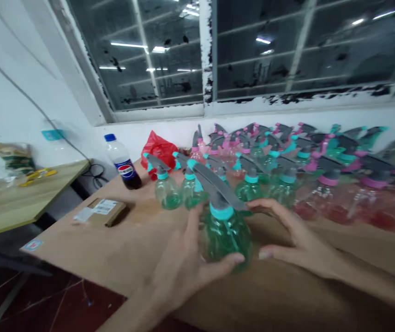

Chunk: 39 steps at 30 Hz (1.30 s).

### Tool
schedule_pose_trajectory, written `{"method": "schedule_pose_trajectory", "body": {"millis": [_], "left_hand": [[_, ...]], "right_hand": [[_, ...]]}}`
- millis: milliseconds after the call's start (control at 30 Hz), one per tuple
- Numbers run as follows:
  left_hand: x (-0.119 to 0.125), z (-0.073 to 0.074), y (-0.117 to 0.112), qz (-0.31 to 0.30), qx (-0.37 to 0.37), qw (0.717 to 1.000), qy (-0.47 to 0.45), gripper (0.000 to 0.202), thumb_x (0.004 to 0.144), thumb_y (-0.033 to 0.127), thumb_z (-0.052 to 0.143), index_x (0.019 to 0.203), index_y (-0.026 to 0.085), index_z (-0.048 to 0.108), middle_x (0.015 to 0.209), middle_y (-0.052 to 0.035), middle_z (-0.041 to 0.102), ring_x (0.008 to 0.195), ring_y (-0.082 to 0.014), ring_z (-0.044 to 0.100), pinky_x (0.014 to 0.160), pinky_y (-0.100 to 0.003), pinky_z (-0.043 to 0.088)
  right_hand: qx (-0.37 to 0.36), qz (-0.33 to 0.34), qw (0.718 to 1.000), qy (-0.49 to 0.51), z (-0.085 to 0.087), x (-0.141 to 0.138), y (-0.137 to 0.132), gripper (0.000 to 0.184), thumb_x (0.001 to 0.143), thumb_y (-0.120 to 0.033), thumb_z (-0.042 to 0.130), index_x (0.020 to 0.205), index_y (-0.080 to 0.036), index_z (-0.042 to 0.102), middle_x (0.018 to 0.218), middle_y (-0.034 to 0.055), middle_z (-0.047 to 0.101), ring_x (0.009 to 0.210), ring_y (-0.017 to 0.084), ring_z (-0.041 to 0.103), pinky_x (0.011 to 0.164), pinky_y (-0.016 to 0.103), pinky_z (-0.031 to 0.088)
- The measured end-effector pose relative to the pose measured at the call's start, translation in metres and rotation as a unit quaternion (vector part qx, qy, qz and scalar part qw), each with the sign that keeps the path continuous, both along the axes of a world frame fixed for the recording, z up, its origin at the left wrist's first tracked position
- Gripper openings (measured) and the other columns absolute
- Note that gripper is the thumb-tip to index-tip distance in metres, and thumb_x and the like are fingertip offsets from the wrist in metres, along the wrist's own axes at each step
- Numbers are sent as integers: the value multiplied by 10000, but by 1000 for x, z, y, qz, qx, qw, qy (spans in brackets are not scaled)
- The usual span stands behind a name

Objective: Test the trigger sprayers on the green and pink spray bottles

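A green see-through spray bottle (pixel 225 233) with a teal collar and grey trigger head stands on the brown cardboard-covered table (pixel 131 249). My left hand (pixel 180 269) wraps round its left side, thumb across the front of its base. My right hand (pixel 292 242) cups its right side, fingers curved against the bottle and near the trigger. Both hands hold this one bottle.
Behind it stand several green (pixel 165 189) and pink spray bottles (pixel 325 193) in rows along the wall. A cola bottle (pixel 124 163), a red bag (pixel 159 150) and a small cardboard box (pixel 105 211) sit to the left. A second table (pixel 17 203) stands further left.
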State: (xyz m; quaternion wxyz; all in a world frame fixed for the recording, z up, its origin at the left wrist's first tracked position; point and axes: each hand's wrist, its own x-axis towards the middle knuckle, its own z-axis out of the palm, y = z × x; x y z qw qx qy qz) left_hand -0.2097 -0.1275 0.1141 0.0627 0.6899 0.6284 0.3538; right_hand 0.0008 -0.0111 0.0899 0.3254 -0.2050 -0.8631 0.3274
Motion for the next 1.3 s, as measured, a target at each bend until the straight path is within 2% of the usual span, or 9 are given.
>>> {"method": "schedule_pose_trajectory", "body": {"millis": [100,233,367,467,667,933,1100,1167,1300], "left_hand": [[36,-16,21,-72,-17,997,-9,864,684,471,763,1370,261,281,1232,-109,574,1066,-336,603,820,-466,544],[76,-21,52,-126,-31,992,-3,775,672,449,768,1307,242,375,1250,-117,536,1126,-342,556,885,-497,506],[116,-24,81,-187,-40,982,7,718,659,435,782,1264,228,453,1210,-101,547,1153,-319,529,939,-472,480],[145,-29,98,-224,-29,974,21,759,619,421,817,1268,235,469,1202,-95,553,1163,-323,517,962,-487,461],[186,-44,114,-208,-22,977,30,921,614,523,801,1356,180,375,1255,-172,524,1172,-381,513,936,-556,459],[210,-67,129,-190,26,978,83,957,642,722,675,1343,156,351,1227,-230,526,1155,-441,510,910,-642,420],[210,-71,132,-199,33,974,105,977,657,796,577,1343,147,326,1248,-244,509,1146,-441,510,905,-639,417],[204,-70,129,-219,16,970,100,869,768,745,512,1375,168,283,1275,-221,500,1158,-395,514,904,-580,453],[184,-75,124,-232,-20,967,106,569,946,494,445,1410,236,237,1344,-139,476,1226,-300,478,960,-497,448]], "right_hand": [[-14,-9,1000,10,6,30,5,716,741,-496,695,1331,-338,321,1371,70,472,1262,269,458,1035,512,383],[-33,-67,997,28,8,59,8,773,718,-457,730,1347,-309,305,1402,84,441,1305,277,416,1061,509,358],[-34,-116,991,63,10,85,15,753,707,-426,744,1329,-284,345,1332,90,496,1204,273,512,992,475,440],[-15,-137,986,99,14,103,22,626,723,-408,732,1250,-257,430,1179,74,574,1047,245,595,897,420,504],[1,-178,975,130,10,137,36,235,821,-355,628,1002,-248,522,915,6,615,840,180,619,773,342,522],[-17,-144,981,131,-5,156,55,161,796,-192,585,913,-251,491,792,-33,547,714,141,564,661,289,480],[-29,-131,980,146,-11,160,67,137,764,-186,569,870,-253,512,764,-32,527,686,144,532,633,281,459],[-32,-114,982,145,-11,162,70,151,748,-196,576,879,-254,531,765,-27,535,683,149,525,621,281,448],[-95,-95,981,143,-12,167,73,100,736,-210,556,825,-245,526,663,-46,492,571,134,463,542,272,397]]}}
